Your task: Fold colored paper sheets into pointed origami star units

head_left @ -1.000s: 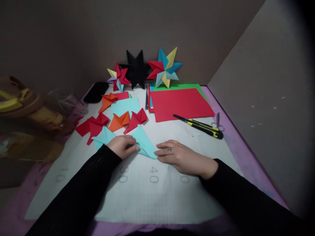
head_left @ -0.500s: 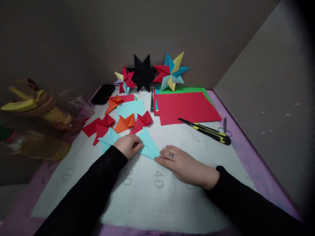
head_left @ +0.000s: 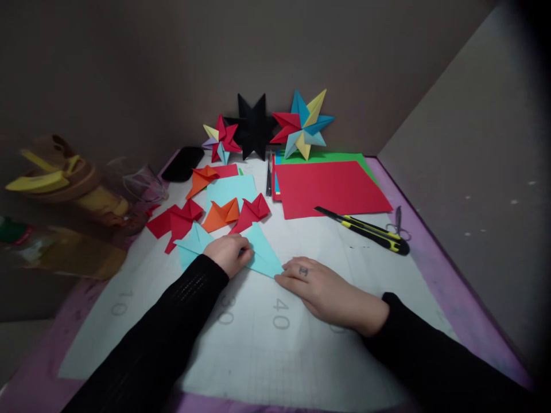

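A light blue folded paper (head_left: 263, 253) lies on the white sheet in front of me, its pointed corner turned to the right. My left hand (head_left: 230, 254) is closed, fingers curled, and presses on the middle of it. With its fingers together, my right hand (head_left: 318, 287) holds the right-hand tip at the fingertips. Another light blue folded piece (head_left: 193, 241) shows just left of my left hand, partly hidden by it. Close behind are folded red (head_left: 255, 212) and orange (head_left: 221, 213) pieces. What lies under my left palm is hidden.
A black-and-yellow utility knife (head_left: 365, 229) and small scissors (head_left: 398, 223) lie at the right. Behind them is red paper (head_left: 331, 189) on a stack. Paper stars (head_left: 303, 126) lean on the wall. A phone (head_left: 183, 164), a cup and a bottle (head_left: 64, 249) stand left.
The whole view has shifted slightly, so everything appears a little further right. Both hands keep their places on the light blue paper, with the left fingers curled slightly more.
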Demonstrator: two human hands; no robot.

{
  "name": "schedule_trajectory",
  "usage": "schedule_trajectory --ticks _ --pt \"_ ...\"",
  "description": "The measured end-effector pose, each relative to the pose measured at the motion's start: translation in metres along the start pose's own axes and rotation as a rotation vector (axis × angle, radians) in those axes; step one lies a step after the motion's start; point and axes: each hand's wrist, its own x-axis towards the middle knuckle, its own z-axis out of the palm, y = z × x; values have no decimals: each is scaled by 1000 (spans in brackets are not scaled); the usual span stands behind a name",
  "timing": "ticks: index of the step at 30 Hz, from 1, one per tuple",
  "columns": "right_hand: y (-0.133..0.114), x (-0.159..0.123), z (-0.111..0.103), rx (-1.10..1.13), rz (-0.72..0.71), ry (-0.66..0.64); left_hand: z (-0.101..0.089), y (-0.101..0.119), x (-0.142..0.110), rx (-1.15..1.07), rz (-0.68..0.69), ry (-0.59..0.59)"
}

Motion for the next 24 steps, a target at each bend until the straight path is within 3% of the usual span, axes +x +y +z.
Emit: schedule_trajectory --ticks 12,24 --pt "-1 2 3 -29 77 -189 1 1 0 -15 -4 17" --pt "-9 15 11 -51 156 -213 0 7 -2 29 -51 32"
